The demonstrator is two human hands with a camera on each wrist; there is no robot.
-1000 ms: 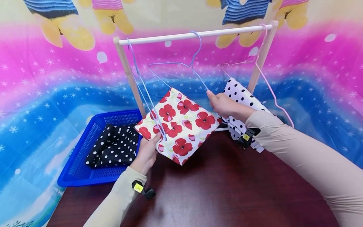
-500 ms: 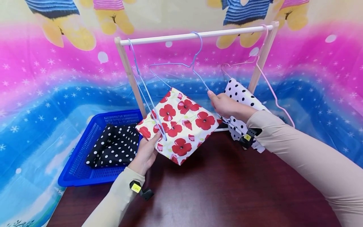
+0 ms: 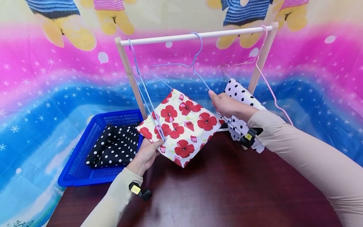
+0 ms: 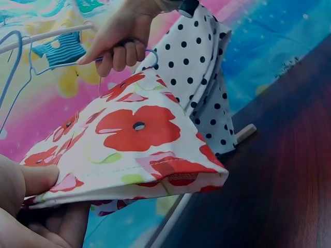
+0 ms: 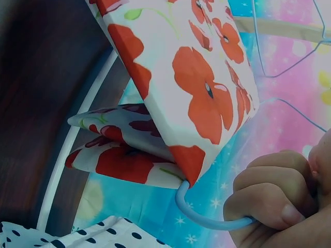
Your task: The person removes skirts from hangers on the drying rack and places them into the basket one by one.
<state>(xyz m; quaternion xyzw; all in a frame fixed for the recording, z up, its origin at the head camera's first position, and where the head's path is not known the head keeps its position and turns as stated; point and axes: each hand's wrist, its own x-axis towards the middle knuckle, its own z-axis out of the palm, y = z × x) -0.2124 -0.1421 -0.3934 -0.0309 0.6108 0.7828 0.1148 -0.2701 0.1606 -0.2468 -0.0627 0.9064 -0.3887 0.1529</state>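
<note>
Left hand [image 3: 145, 156] pinches red-flower cloth [image 3: 184, 123] at its near-left edge, right hand [image 3: 225, 103] grips the blue hanger [image 3: 194, 59] carrying it midway along the rail [image 3: 161, 39]; likely straightening step, next needs even pull, hanger steady.

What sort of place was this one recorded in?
Likely a staged tabletop setup: a wooden rack with hangers and a blue basket at a dark table, with a printed cloth backdrop behind.
</note>
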